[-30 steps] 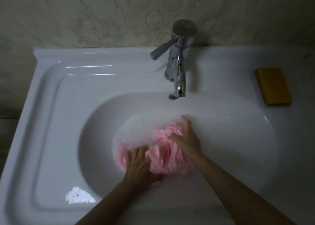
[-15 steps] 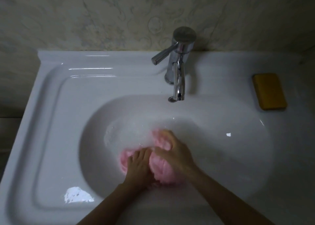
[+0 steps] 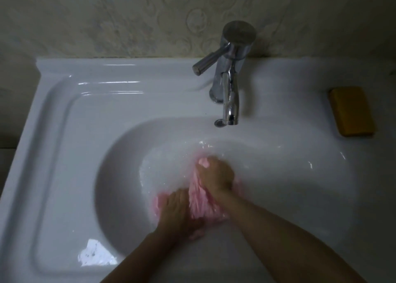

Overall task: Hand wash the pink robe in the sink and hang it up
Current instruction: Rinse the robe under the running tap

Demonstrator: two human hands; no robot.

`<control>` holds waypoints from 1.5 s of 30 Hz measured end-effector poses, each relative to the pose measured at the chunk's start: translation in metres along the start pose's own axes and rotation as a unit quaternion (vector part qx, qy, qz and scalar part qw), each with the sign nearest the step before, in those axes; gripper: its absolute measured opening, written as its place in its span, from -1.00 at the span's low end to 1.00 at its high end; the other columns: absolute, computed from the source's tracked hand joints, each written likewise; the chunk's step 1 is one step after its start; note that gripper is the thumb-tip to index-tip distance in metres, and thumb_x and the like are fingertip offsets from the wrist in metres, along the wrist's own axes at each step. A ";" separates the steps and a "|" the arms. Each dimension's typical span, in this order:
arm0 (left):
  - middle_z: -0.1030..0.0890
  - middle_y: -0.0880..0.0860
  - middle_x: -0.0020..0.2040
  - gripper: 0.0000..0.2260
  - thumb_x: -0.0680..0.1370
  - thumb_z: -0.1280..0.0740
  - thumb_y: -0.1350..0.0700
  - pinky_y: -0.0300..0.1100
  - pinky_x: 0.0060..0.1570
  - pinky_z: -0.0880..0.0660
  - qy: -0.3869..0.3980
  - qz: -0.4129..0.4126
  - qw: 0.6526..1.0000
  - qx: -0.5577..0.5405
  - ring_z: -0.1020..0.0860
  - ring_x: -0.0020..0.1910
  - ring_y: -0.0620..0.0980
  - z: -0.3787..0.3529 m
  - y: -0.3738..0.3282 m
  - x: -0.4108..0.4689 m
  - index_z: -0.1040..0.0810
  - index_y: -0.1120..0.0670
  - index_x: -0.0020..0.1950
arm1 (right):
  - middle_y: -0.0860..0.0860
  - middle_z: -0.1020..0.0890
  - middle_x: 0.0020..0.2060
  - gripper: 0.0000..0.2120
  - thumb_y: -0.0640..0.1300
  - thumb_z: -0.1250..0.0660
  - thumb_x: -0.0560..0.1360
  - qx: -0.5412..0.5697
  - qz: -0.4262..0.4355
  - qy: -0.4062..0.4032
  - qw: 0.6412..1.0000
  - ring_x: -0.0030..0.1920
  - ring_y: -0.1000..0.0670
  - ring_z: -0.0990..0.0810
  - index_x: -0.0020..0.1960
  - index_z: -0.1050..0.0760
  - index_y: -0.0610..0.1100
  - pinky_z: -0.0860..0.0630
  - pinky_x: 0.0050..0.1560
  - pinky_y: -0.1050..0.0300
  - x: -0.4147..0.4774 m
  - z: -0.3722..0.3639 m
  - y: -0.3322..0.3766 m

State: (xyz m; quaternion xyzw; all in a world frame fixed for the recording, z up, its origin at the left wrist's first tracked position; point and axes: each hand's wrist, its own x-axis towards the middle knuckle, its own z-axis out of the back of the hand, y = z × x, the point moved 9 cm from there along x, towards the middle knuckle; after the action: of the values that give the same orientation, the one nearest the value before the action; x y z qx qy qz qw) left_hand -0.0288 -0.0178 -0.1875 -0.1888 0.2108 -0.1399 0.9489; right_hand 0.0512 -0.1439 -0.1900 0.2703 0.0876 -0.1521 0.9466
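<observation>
I am bunching the pink robe [image 3: 201, 199] in the right hand [image 3: 216, 173], fingers curled tight around it, to rub it clean. The left hand [image 3: 177, 210], at seven o'clock, is pressing flat, fingers together, pinning it down in the sink [image 3: 120, 175].

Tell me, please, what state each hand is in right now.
Left hand: open, fingers pressing flat on the pink robe.
Right hand: closed, gripping a bunch of the pink robe.
</observation>
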 end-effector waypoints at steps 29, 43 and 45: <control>-0.63 -0.03 -0.17 -0.77 0.43 -0.29 -0.11 -0.12 0.00 -0.55 0.005 0.027 0.994 -0.107 -0.59 -0.10 -0.12 -0.002 0.004 0.005 -0.62 0.01 -0.11 | 0.08 -0.58 -0.12 -0.73 0.17 -0.27 0.44 0.103 0.226 0.015 0.969 -0.22 0.12 -0.51 -0.03 -0.54 0.01 -0.51 -0.22 0.27 -0.080 0.023 0.031; -0.49 -0.04 -0.06 -0.53 0.38 -0.44 -0.09 -0.28 -0.13 -0.38 0.019 0.099 0.990 -0.104 -0.52 -0.08 -0.04 0.006 0.003 0.012 -0.39 0.10 0.15 | -0.15 -0.64 0.00 -0.57 0.13 -0.13 0.56 0.008 -0.019 0.095 0.995 0.06 -0.15 -0.59 0.05 -0.61 -0.16 -0.42 0.00 0.13 -0.006 -0.021 -0.005; -0.50 0.02 0.06 -0.53 0.38 -0.42 -0.13 -0.16 -0.08 -0.37 0.035 0.085 0.994 -0.055 -0.50 0.05 0.05 0.014 0.005 0.012 -0.36 0.09 0.14 | -0.10 -0.65 -0.17 -0.77 -0.01 -0.30 0.54 0.210 -0.088 0.121 0.966 -0.11 -0.08 -0.62 -0.10 -0.61 -0.15 -0.43 -0.17 0.19 0.003 0.002 -0.016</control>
State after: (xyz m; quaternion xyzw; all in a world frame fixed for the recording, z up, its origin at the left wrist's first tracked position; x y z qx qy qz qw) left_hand -0.0108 -0.0135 -0.1822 -0.2171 0.2668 -0.0532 0.9375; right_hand 0.0490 -0.1582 -0.1971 0.4707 0.1914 -0.2162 0.8337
